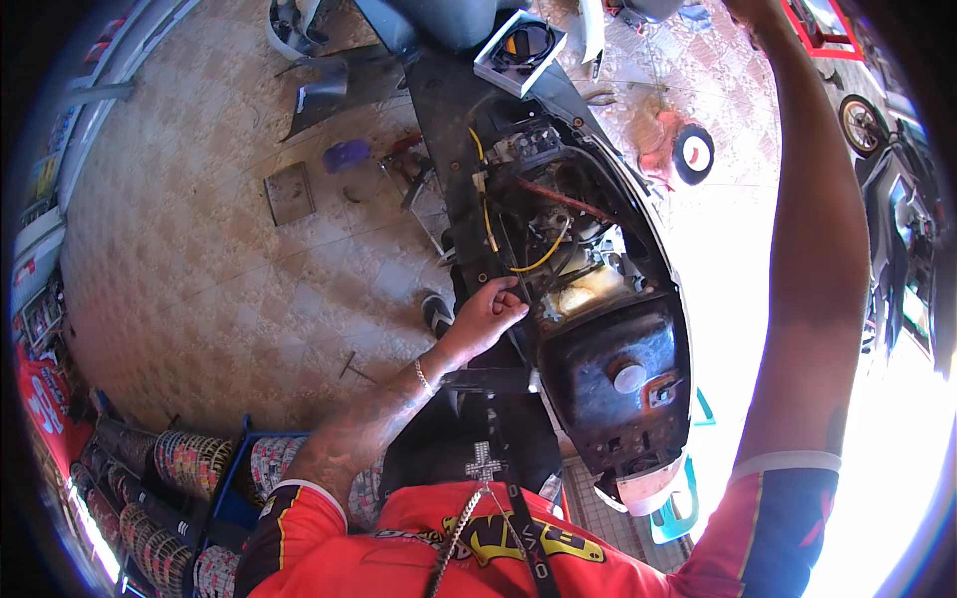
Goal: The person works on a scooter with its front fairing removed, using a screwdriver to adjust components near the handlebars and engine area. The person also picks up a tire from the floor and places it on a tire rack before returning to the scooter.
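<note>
In front of me stands a scooter (454, 189) with its seat off, its engine bay exposed. My left hand (490, 314) is at the bay's near left edge, fingers curled in. Whatever they may hold is hidden. Just beyond them a yellow hose (543, 265) loops across the bay, and a reddish hose (563, 199) runs further in. To the right of this hand sits a dark fuel tank (598, 349) with a round pale cap (629, 378). My right arm stretches far forward; the right hand (753, 12) is largely cut off by the upper edge, so its fingers cannot be read.
A white box (520, 52) with dark cables rests on the scooter's front. Loose body panels (334, 92), a flat square piece (289, 193), a purple cloth (346, 154) and a small wheel (694, 154) lie on the tiled floor. Tyres (189, 463) line the lower left; a motorcycle (902, 209) stands right.
</note>
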Demonstrator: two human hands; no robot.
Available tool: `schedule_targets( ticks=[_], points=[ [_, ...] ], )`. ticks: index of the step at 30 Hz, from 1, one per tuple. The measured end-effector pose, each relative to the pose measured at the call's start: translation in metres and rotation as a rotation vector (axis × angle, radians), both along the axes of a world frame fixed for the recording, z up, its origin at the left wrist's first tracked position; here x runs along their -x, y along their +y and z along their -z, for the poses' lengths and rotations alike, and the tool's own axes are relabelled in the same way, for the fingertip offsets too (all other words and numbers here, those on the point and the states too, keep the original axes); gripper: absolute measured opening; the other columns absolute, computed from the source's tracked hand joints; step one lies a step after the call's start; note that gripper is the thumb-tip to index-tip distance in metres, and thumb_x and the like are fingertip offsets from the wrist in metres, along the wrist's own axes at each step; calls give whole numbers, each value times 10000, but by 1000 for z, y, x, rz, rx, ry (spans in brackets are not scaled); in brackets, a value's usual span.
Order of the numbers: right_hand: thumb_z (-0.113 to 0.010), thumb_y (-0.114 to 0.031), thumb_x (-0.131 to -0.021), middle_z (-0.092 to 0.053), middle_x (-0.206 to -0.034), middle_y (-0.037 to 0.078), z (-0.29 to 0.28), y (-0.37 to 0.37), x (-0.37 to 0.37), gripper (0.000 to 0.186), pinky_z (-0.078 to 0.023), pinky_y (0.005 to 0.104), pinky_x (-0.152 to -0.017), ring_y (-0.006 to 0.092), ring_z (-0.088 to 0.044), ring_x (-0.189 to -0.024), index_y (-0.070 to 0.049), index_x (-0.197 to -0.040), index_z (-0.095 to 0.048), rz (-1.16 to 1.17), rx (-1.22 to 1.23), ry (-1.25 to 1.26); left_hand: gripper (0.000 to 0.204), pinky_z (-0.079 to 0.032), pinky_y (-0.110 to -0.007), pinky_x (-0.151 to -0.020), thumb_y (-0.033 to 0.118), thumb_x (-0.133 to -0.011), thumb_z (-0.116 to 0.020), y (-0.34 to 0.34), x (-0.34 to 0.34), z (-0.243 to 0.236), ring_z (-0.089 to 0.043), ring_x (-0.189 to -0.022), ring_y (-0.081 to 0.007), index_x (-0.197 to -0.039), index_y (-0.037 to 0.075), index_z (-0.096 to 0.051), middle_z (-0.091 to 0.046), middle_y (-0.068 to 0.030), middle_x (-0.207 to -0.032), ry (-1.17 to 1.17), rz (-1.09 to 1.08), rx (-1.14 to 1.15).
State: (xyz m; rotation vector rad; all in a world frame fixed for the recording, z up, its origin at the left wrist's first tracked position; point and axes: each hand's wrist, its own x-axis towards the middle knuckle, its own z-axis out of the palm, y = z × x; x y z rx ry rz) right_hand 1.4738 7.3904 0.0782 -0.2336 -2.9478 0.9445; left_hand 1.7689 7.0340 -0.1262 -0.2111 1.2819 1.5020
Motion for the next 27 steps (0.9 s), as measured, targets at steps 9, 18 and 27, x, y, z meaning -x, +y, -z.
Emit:
schedule_targets(
  ticks=[9,18,27],
  points=[
    [-642,-446,-833,-446,-982,92,0,-7,-8,504,-315,408,-803,243,-426,-881,-145,-1177,-430,-26,-9,46,549,-486,-202,-759,160,-919,-642,42,7,26,-584,-832,-51,-1371,-56,-418,-625,-9,-911,189,188,64],
    [-657,-456,-844,-459,-1131,132,4,-9,-10,624,-323,437,-926,288,-436,-1028,-177,-1322,-368,-31,-38,78,652,-505,-237,-783,180,-899,-664,60,5,33,-593,-915,-95,-1409,-72,-345,-614,-86,-1011,274,184,114],
    [-671,-466,-855,-472,-1280,172,25,4,-41,757,-330,465,-1049,333,-446,-1175,-209,-1466,-307,159,-351,362,680,-507,-270,-833,171,-894,-662,81,4,42,-611,-952,-156,-1413,-89,-307,-554,-156,-1174,272,158,64]
  ],
)
